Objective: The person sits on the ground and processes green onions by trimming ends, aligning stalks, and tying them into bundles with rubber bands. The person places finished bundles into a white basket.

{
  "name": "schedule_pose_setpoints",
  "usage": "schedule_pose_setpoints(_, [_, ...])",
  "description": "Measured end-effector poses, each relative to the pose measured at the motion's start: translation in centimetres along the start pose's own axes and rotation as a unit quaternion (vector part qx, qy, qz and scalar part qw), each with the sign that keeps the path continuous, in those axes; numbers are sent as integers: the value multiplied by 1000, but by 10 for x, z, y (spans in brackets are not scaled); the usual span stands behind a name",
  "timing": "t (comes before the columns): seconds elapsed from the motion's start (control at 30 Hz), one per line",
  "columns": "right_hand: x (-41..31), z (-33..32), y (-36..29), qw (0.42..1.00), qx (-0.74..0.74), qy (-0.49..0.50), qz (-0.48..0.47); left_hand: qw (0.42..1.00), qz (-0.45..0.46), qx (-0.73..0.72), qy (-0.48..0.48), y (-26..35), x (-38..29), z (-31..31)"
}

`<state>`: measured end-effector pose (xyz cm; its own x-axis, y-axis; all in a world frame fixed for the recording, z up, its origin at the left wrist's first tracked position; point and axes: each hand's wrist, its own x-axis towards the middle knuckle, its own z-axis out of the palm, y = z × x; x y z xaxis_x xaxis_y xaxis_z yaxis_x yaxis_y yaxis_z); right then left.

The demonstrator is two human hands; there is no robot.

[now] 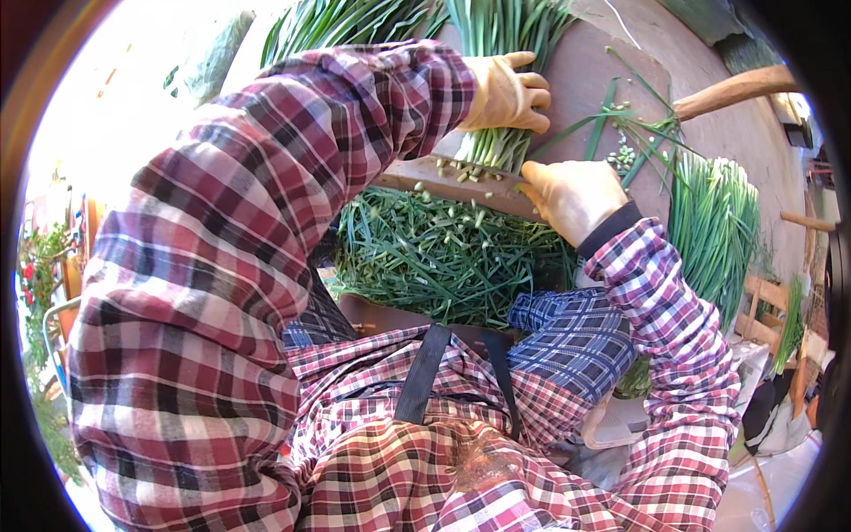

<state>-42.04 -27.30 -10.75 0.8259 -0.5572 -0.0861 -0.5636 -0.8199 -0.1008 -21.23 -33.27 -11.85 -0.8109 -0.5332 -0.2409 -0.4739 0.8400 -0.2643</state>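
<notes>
My left hand (508, 96), in a pale rubber glove, presses down on a bunch of long green stalks, possibly garlic chives (498, 147), lying across a brown board (578, 40). Gloved too, my right hand (575, 196) pinches the end of a thin knife (475, 165), whose blade lies across the pale stalk ends; its handle is hidden in the fingers. Short cut stalk pieces (465, 174) lie along the blade at the board's near edge. Below that edge, a heap of green trimmings (439, 259) sits in front of my lap, with some pale cut ends on top.
Another bundle of green stalks (715, 219) hangs over the board's right side. Loose leaves (602, 120) and cut bits lie right of my left hand. A curved wooden handle (738, 90) juts in at upper right. More long green leaves (346, 26) lie behind my left sleeve.
</notes>
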Motion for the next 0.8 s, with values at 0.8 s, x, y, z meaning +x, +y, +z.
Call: schedule_pose_setpoints(0.8, [-61, 19, 21, 931, -8, 247, 268, 993, -114, 26, -22, 11, -95, -23])
